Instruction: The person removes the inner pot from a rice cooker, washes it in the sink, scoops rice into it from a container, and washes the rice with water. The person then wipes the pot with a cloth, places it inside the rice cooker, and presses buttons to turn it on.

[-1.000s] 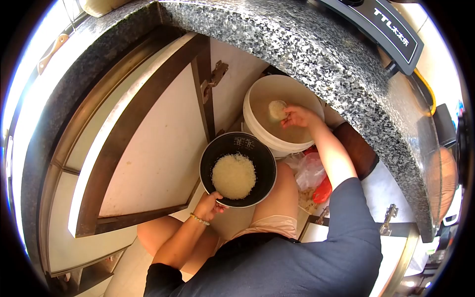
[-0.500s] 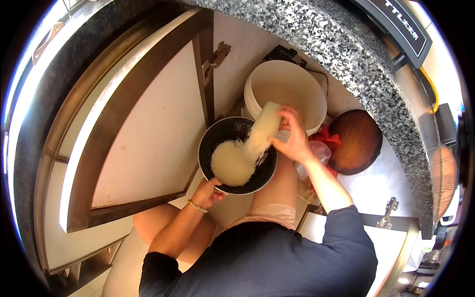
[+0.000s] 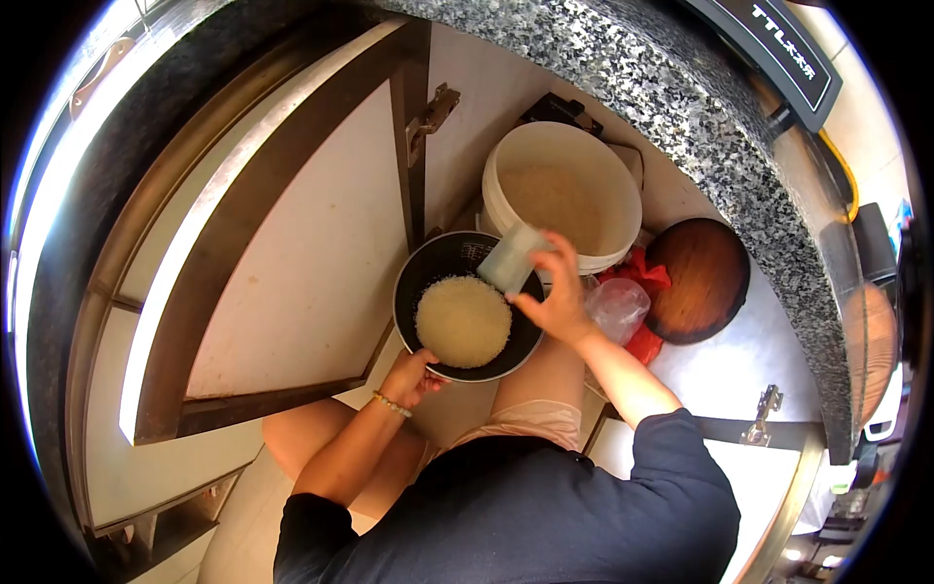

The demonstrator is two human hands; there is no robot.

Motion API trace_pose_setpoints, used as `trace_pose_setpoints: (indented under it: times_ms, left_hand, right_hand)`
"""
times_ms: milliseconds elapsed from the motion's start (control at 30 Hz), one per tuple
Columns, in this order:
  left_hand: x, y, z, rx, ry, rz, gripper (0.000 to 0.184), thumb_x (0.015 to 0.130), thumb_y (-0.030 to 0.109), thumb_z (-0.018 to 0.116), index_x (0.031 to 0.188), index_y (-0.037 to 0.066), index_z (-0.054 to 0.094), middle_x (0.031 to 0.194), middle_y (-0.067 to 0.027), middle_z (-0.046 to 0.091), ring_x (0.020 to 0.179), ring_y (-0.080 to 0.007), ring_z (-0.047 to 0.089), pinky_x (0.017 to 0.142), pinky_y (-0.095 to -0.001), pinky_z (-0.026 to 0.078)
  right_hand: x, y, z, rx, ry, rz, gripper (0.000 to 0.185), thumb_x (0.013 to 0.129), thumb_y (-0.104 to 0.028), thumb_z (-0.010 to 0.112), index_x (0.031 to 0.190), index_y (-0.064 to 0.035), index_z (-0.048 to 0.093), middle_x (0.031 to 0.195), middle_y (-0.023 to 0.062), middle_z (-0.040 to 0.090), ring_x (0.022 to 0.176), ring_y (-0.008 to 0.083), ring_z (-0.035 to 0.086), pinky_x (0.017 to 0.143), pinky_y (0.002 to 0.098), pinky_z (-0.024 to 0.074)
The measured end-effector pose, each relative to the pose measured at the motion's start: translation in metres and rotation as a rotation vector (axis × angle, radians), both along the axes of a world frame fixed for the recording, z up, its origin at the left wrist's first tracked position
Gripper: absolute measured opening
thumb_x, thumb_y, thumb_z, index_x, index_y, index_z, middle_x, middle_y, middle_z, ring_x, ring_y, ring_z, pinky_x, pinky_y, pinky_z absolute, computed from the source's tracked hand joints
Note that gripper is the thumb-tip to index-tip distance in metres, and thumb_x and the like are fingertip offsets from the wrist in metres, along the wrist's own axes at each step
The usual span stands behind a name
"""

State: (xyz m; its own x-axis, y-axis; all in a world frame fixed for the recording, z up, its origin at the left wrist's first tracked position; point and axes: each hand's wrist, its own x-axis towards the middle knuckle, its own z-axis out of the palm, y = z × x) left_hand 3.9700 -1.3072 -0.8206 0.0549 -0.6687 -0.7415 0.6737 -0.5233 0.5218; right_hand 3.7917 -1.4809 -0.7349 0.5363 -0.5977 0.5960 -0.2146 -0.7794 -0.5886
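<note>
One speckled granite countertop (image 3: 623, 88) overhangs a white bucket (image 3: 559, 146); just beside this, a black rice-cooker pot (image 3: 420, 277) holds a mound of rice (image 3: 463, 321) — the left hand (image 3: 416, 378) clasps the pot's rim, the right hand (image 3: 559, 300) grips a translucent cup (image 3: 511, 258), tilted over the pot.

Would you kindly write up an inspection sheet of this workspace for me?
Surface: speckled countertop, its edge curving round the open cabinet.
Job's things: black pot holding rice; cup tilted over it; white bucket beyond, with pale contents.
Clutter: red plastic, clear bag and round wooden board near the bucket.
Grips: left hand on the pot's near rim; right hand around the cup.
Cables: yellow line beside the black appliance; cable or hose, cannot tell.
Surroundings: cabinet door standing open on the left.
</note>
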Motion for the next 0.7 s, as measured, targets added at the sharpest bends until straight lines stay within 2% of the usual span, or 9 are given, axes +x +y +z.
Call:
trace_pose_setpoints:
  times_ms: [100,200,300,400,500,600,700]
  left_hand:
    - [0.001,0.001,-0.007,0.003,0.005,-0.014,0.021,0.077,0.005,0.044,0.093,-0.008,0.049,0.069,-0.0164,0.059,0.049,-0.0228,0.057,0.034,-0.0268,0.043]
    - [0.001,0.000,-0.009,-0.007,0.004,-0.024,0.021,0.077,0.006,0.044,0.093,-0.008,0.049,0.070,-0.0164,0.059,0.049,-0.0226,0.058,0.034,-0.0266,0.043]
    - [0.002,-0.001,-0.014,0.012,-0.005,-0.053,0.023,0.077,0.007,0.044,0.095,-0.007,0.048,0.071,-0.0163,0.058,0.050,-0.0227,0.058,0.035,-0.0263,0.044]
    - [0.005,-0.001,-0.018,0.034,-0.016,-0.088,0.027,0.077,0.008,0.045,0.099,-0.006,0.048,0.074,-0.0161,0.057,0.051,-0.0233,0.059,0.036,-0.0266,0.045]
    - [0.003,-0.002,-0.012,0.032,-0.032,-0.083,0.028,0.077,0.008,0.045,0.100,-0.006,0.047,0.075,-0.0166,0.057,0.052,-0.0239,0.059,0.036,-0.0265,0.045]
    - [0.003,-0.003,-0.012,0.030,-0.018,-0.085,0.028,0.077,0.009,0.045,0.101,-0.006,0.047,0.076,-0.0166,0.058,0.052,-0.0240,0.059,0.036,-0.0264,0.045]
    - [0.003,-0.002,-0.010,0.024,-0.008,-0.084,0.026,0.077,0.008,0.045,0.098,-0.006,0.048,0.073,-0.0161,0.058,0.051,-0.0235,0.059,0.036,-0.0263,0.046]
  right_hand:
    - [-0.003,-0.029,-0.002,0.496,-0.204,-0.104,0.065,0.062,-0.012,0.074,0.116,-0.0083,0.038,0.115,0.0183,0.040,0.089,0.0222,0.054,0.074,0.0310,0.0463]
    - [-0.010,-0.074,0.014,0.514,0.148,-0.314,0.064,0.063,-0.017,0.074,0.116,-0.0080,0.039,0.107,0.0188,0.045,0.090,0.0270,0.054,0.078,0.0334,0.0458]
    - [-0.016,-0.128,-0.016,0.009,0.568,-0.278,0.065,0.065,-0.019,0.070,0.119,-0.0086,0.037,0.105,0.0203,0.051,0.095,0.0322,0.053,0.079,0.0395,0.0448]
    - [-0.004,-0.143,-0.034,0.160,0.993,-0.402,0.064,0.060,-0.016,0.071,0.116,-0.0072,0.042,0.102,0.0210,0.053,0.097,0.0372,0.051,0.085,0.0394,0.0409]
    - [-0.001,-0.165,-0.064,0.158,1.282,-0.078,0.063,0.058,-0.015,0.071,0.116,-0.0088,0.046,0.108,0.0216,0.052,0.102,0.0354,0.049,0.085,0.0389,0.0414]
    - [0.004,-0.156,-0.038,0.390,1.251,0.095,0.058,0.060,-0.013,0.069,0.114,-0.0068,0.048,0.106,0.0195,0.053,0.097,0.0318,0.054,0.081,0.0373,0.0455]
    - [-0.003,-0.156,-0.027,0.886,0.950,-0.012,0.059,0.066,-0.015,0.067,0.118,-0.0037,0.043,0.106,0.0198,0.053,0.081,0.0272,0.060,0.069,0.0354,0.0501]
